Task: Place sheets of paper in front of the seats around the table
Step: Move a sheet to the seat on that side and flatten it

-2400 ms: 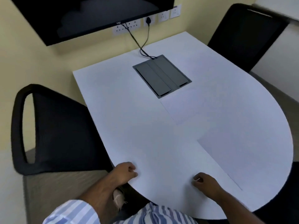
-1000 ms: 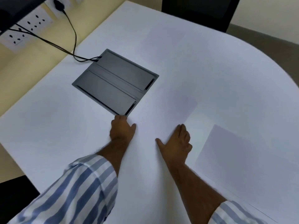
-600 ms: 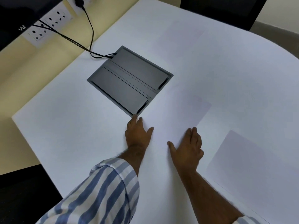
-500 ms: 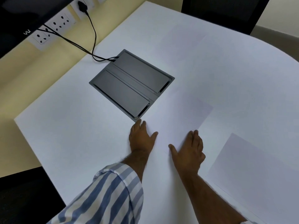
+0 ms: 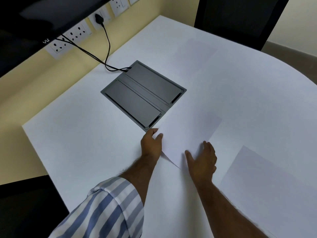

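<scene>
A white sheet of paper (image 5: pixel 187 133) lies at the middle of the white table (image 5: pixel 77 140), its left edge lifted off the surface. My left hand (image 5: pixel 151 143) pinches that raised edge near the grey box's corner. My right hand (image 5: pixel 202 159) lies flat with spread fingers on the sheet's near right part. A second sheet (image 5: pixel 267 182) lies flat at the right, near the table's rim. A third, faint sheet (image 5: pixel 195 54) lies at the far side in front of the black chair (image 5: pixel 236 19).
A grey cable box (image 5: pixel 142 95) is set into the table, with black cables (image 5: pixel 106 54) running to wall sockets (image 5: pixel 68 40) under a dark screen (image 5: pixel 34 18). Another black chair (image 5: pixel 25 203) stands at the near left.
I leaned in from the table's near edge to the middle sheet. My left hand went from flat beside the sheet to pinching its edge, which now lifts; the right hand stays pressed on it.
</scene>
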{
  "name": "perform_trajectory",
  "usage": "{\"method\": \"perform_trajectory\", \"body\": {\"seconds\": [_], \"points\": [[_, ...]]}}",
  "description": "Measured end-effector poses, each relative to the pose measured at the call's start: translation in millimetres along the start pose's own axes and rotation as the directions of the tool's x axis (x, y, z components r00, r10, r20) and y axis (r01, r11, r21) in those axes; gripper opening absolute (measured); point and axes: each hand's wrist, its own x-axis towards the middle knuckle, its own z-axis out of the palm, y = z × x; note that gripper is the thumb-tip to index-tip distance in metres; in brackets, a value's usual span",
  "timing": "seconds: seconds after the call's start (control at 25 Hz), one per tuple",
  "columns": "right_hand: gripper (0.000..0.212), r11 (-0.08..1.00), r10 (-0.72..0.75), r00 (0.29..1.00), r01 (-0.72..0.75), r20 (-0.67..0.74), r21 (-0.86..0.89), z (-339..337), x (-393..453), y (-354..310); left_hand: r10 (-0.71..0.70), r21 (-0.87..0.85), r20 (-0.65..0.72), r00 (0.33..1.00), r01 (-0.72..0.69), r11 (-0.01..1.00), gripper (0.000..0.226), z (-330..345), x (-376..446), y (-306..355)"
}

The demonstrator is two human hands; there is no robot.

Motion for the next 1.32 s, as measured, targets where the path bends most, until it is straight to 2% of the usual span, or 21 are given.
{"method": "perform_trajectory", "body": {"seconds": [0.08, 0.12, 0.2, 0.24, 0.32, 0.4, 0.48, 0.56, 0.68, 0.72, 0.76, 0.88, 1.0, 1.08, 1.24, 1.32], "points": [[0.07, 0.929, 0.175, 0.981, -0.137, -0.082, 0.344, -5, 2, -7, -0.035, -0.146, 0.032, 0.999, 0.039, 0.989, 0.01, -6, -9, 9], [0.06, 0.831, 0.321, 0.944, -0.244, -0.073, 0.499, -8, 2, -11, -0.063, -0.214, 0.053, 0.997, 0.073, 0.974, 0.013, -11, -15, 13], [0.043, 0.614, 0.55, 0.831, -0.473, 0.087, 0.632, -10, 3, -13, -0.117, -0.311, 0.105, 0.988, 0.144, 0.94, 0.017, -23, -24, 21], [0.042, 0.567, 0.579, 0.796, -0.548, 0.175, 0.615, -10, 1, -14, -0.137, -0.345, 0.126, 0.983, 0.173, 0.923, 0.017, -32, -29, 23], [0.048, 0.475, 0.546, 0.749, -0.645, 0.375, 0.599, -12, -8, -18, -0.154, -0.386, 0.162, 0.975, 0.206, 0.899, 0.018, -53, -40, 24], [0.037, 0.271, 0.443, 0.666, -0.738, 0.6, 0.618, -11, -23, -25, -0.139, -0.377, 0.174, 0.975, 0.197, 0.905, 0.02, -81, -50, 24], [0.033, 0.158, 0.362, 0.65, -0.75, 0.669, 0.643, -12, -35, -33, -0.131, -0.37, 0.154, 0.979, 0.18, 0.911, 0.02, -107, -57, 22], [0.028, 0.203, 0.333, 0.664, -0.744, 0.669, 0.637, -10, -47, -41, -0.139, -0.358, 0.117, 0.983, 0.172, 0.918, 0.018, -137, -62, 18], [0.008, 0.401, 0.308, 0.733, -0.678, 0.607, 0.616, -5, -61, -52, -0.156, -0.358, 0.073, 0.985, 0.172, 0.918, 0.018, -178, -60, 8], [0.01, 0.464, 0.293, 0.755, -0.648, 0.586, 0.604, -2, -66, -57, -0.17, -0.364, 0.065, 0.983, 0.182, 0.913, 0.019, -190, -58, 2], [0.021, 0.516, 0.276, 0.777, -0.616, 0.566, 0.595, 3, -72, -63, -0.19, -0.37, 0.056, 0.98, 0.197, 0.908, 0.021, -202, -57, -4], [0.039, 0.593, 0.227, 0.823, -0.541, 0.521, 0.597, 16, -96, -80, -0.274, -0.375, 0.037, 0.961, 0.268, 0.888, 0.022, -233, -52, -22], [0.029, 0.608, 0.24, 0.839, -0.522, 0.489, 0.598, 44, -125, -95, -0.376, -0.383, 0.058, 0.925, 0.368, 0.847, 0.01, -266, -40, -47], [0.024, 0.599, 0.277, 0.843, -0.527, 0.462, 0.603, 68, -148, -104, -0.417, -0.367, 0.077, 0.906, 0.415, 0.833, 0.013, -286, -24, -68], [0.041, 0.61, 0.368, 0.833, -0.552, 0.414, 0.568, 113, -189, -114, -0.448, -0.327, 0.089, 0.89, 0.451, 0.83, 0.014, -317, 11, -103], [0.041, 0.612, 0.401, 0.819, -0.573, 0.41, 0.546, 130, -204, -120, -0.45, -0.272, 0.082, 0.889, 0.454, 0.848, 0.011, -329, 27, -118]]}}
